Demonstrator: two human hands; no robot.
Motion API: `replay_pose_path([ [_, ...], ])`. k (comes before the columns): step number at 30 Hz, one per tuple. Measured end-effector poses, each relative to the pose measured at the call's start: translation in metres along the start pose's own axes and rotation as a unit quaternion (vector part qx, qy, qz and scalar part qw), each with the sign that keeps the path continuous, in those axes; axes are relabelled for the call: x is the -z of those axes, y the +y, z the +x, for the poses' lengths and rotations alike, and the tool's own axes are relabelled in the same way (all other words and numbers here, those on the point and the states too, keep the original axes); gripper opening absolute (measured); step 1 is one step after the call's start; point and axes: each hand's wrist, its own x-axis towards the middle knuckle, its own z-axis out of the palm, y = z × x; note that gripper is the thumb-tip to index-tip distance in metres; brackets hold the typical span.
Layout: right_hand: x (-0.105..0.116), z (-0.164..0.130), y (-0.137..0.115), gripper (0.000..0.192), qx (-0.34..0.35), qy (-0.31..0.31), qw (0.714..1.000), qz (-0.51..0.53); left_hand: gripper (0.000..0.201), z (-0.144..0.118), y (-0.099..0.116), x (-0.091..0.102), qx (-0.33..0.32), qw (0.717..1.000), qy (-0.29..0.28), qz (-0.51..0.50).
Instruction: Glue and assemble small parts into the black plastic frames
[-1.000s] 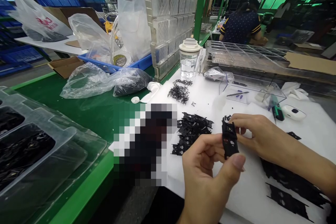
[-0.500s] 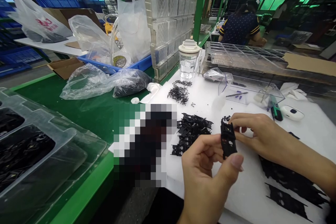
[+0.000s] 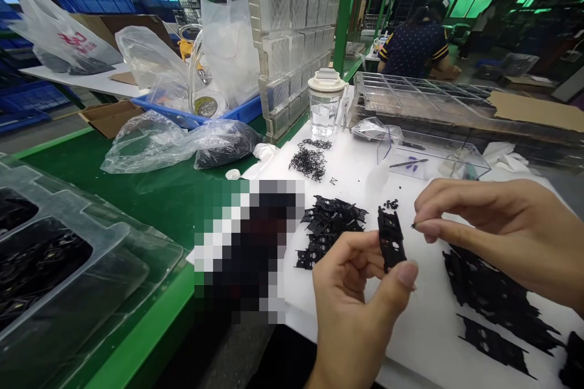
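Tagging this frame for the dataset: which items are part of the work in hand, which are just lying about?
In hand:
left hand pinching a black plastic bracket
right hand pinching a tiny black piece
pile of black brackets
heap of small black clips

Lying about:
water jar
clear plastic bags
clear box
stacked clear trays

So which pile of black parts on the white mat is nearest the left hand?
The pile of black brackets just left of the left hand; the wiry clips lie farther back, near the water jar.
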Motion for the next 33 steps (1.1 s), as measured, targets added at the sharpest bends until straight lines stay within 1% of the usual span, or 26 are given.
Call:
replay_pose_path([
  [4, -0.002, -0.001, -0.003, 0.016, 0.01, -0.014, 1.0, 0.024, 0.03, 0.0, 0.001, 0.0, 0.0, 1.0, -0.001, 0.005],
  [7, -0.003, 0.0, -0.005, 0.014, 0.002, -0.027, 0.999, 0.04, 0.028, 0.0, 0.0, 0.001, 0.005, 1.0, -0.001, 0.019],
  [12, -0.004, 0.001, -0.012, 0.003, 0.005, -0.025, 0.997, 0.068, 0.023, -0.001, -0.001, 0.002, 0.002, 0.999, 0.004, 0.046],
  [17, -0.008, 0.001, -0.019, 0.008, 0.011, -0.006, 0.998, 0.066, 0.023, 0.001, -0.003, 0.004, -0.001, 0.998, 0.003, 0.066],
  [21, -0.011, 0.001, -0.022, 0.007, 0.018, 0.008, 0.998, 0.054, 0.022, 0.0, -0.004, 0.005, -0.012, 0.997, 0.001, 0.077],
  [29, -0.012, 0.002, -0.023, 0.008, 0.025, 0.008, 0.999, 0.03, 0.021, 0.001, -0.002, 0.004, -0.01, 0.996, -0.004, 0.091],
  [33, -0.013, 0.002, -0.022, 0.009, 0.032, 0.01, 0.999, 0.022, 0.018, 0.0, -0.002, 0.0, -0.009, 0.997, 0.019, 0.076],
])
